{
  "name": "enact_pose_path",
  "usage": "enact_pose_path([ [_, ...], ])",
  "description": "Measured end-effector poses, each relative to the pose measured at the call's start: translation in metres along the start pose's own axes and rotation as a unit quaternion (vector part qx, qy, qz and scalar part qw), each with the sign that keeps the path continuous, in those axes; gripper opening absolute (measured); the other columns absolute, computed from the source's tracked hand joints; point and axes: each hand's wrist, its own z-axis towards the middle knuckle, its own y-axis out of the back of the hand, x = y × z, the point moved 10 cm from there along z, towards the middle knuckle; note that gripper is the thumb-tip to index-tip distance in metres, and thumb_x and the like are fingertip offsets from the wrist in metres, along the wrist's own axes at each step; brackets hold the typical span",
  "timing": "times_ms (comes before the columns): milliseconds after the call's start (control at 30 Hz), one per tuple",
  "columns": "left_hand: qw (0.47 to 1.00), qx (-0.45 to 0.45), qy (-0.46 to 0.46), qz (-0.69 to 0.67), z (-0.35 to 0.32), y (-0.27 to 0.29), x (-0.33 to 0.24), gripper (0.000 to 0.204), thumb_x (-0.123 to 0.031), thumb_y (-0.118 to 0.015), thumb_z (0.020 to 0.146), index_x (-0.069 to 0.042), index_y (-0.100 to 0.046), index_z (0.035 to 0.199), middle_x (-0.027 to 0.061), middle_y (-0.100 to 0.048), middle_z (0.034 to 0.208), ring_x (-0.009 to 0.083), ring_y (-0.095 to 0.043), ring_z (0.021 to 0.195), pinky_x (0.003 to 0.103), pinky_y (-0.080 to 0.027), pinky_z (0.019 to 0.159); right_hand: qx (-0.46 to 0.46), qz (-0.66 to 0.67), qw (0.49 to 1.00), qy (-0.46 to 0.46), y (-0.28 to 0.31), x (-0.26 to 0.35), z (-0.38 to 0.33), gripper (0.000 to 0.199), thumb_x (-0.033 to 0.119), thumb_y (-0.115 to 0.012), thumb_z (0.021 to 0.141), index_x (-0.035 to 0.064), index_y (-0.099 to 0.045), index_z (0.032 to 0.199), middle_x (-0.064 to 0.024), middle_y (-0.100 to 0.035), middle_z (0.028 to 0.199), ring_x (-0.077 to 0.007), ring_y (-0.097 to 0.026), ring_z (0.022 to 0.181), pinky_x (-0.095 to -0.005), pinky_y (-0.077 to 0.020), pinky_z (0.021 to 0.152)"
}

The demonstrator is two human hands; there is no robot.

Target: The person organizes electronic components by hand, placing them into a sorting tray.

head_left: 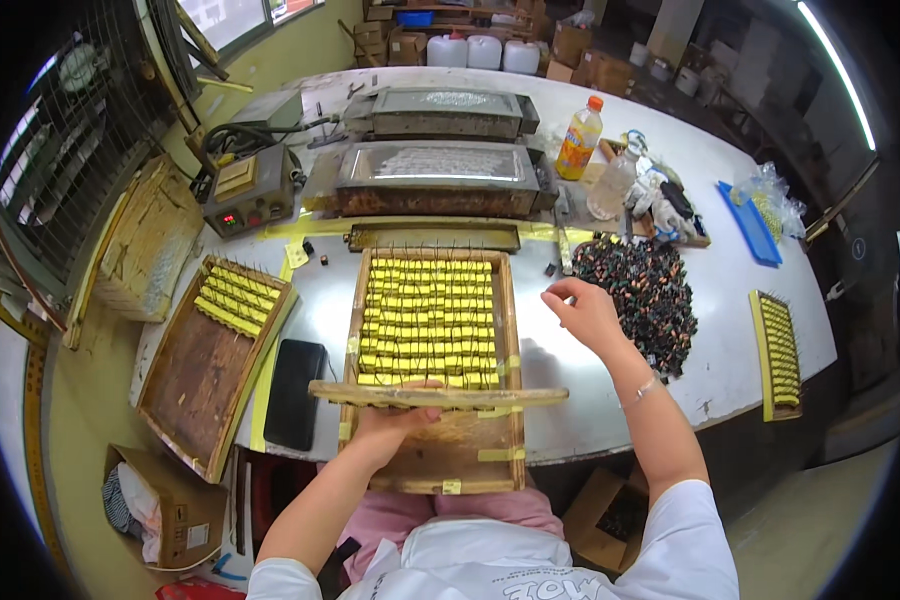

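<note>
Gripping a narrow wooden strip with the fingers of the left hand, closed firmly around it left of its middle, with fingertips showing over its far side. Holding it crosswise over a wooden tray (seen nearly edge-on, so hard to say whether strip or board). Cannot tell whether touching the tray's sides.

Holding the right hand over the desk, between the tray and a heap of small dark pieces, just beside the latter. Curling those fingers loosely, with thumb and index tips close together; cannot tell whether meeting, or pinching anything so tiny.

Overhanging the desk's front edge slightly with the tray, and filling its farther part with rows of yellow blocks bristling with thin dark wires. To the left, near the desk's left edge, slanting with a second tray, partly filled at its far end; between the two, lying flat near the front edge with a black phone.
</note>
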Motion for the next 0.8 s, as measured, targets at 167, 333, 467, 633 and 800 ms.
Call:
enact_pose_path([
  [167, 0.996, 0.073, 0.021, 0.046, 0.007, 0.007, -0.020, 0.032, 0.003, -0.067, 0.073, -0.005, -0.063, 0.103, 0.0030, -0.064, 0.094, 0.0110, -0.059, 0.080, 0.024, -0.049, 0.074, -0.030, -0.206, 0.977, -0.050, -0.004, -0.016, 0.088, 0.024, 0.026, -0.063, 0.076, 0.0090, -0.066, 0.092, -0.0111, -0.064, 0.089, -0.0289, -0.061, 0.083, -0.0387, -0.0483, 0.073],
  [333, 0.991, 0.122, 0.053, 0.013, 0.017, 0.022, -0.025, 0.029, -0.004, -0.069, 0.075, -0.005, -0.063, 0.103, -0.0001, -0.063, 0.097, 0.0089, -0.056, 0.085, 0.024, -0.047, 0.077, -0.001, -0.346, 0.927, -0.145, -0.032, -0.036, 0.144, 0.037, 0.033, -0.065, 0.073, 0.0025, -0.064, 0.093, -0.0173, -0.062, 0.100, -0.0337, -0.060, 0.092, -0.0402, -0.0487, 0.079],
  [467, 0.981, 0.138, 0.029, 0.135, 0.024, 0.036, -0.036, 0.031, -0.006, -0.066, 0.078, -0.008, -0.061, 0.108, -0.0003, -0.062, 0.102, 0.0087, -0.055, 0.089, 0.023, -0.046, 0.081, 0.026, -0.338, 0.921, -0.191, -0.050, -0.043, 0.165, 0.040, 0.035, -0.067, 0.071, 0.0007, -0.065, 0.091, -0.0193, -0.063, 0.094, -0.0352, -0.061, 0.089, -0.0398, -0.0495, 0.077],
  [633, 0.985, 0.156, 0.018, 0.066, 0.029, 0.057, -0.031, 0.031, -0.009, -0.068, 0.078, -0.008, -0.061, 0.108, 0.0002, -0.062, 0.104, 0.0086, -0.055, 0.091, 0.024, -0.046, 0.081, -0.009, -0.306, 0.931, -0.197, -0.057, -0.022, 0.179, 0.027, 0.022, -0.059, 0.074, -0.0005, -0.065, 0.088, -0.0213, -0.063, 0.094, -0.0366, -0.061, 0.089, -0.0414, -0.0492, 0.077],
  [800, 0.979, 0.164, 0.037, 0.117, 0.020, 0.074, -0.037, 0.031, -0.016, -0.067, 0.080, -0.009, -0.060, 0.109, 0.0012, -0.062, 0.103, 0.0097, -0.055, 0.091, 0.024, -0.045, 0.083, -0.123, -0.202, 0.963, -0.130, -0.037, 0.016, 0.189, 0.026, 0.019, -0.056, 0.072, -0.0065, -0.061, 0.074, -0.0254, -0.062, 0.077, -0.0345, -0.063, 0.065, -0.0413, -0.0506, 0.063],
])
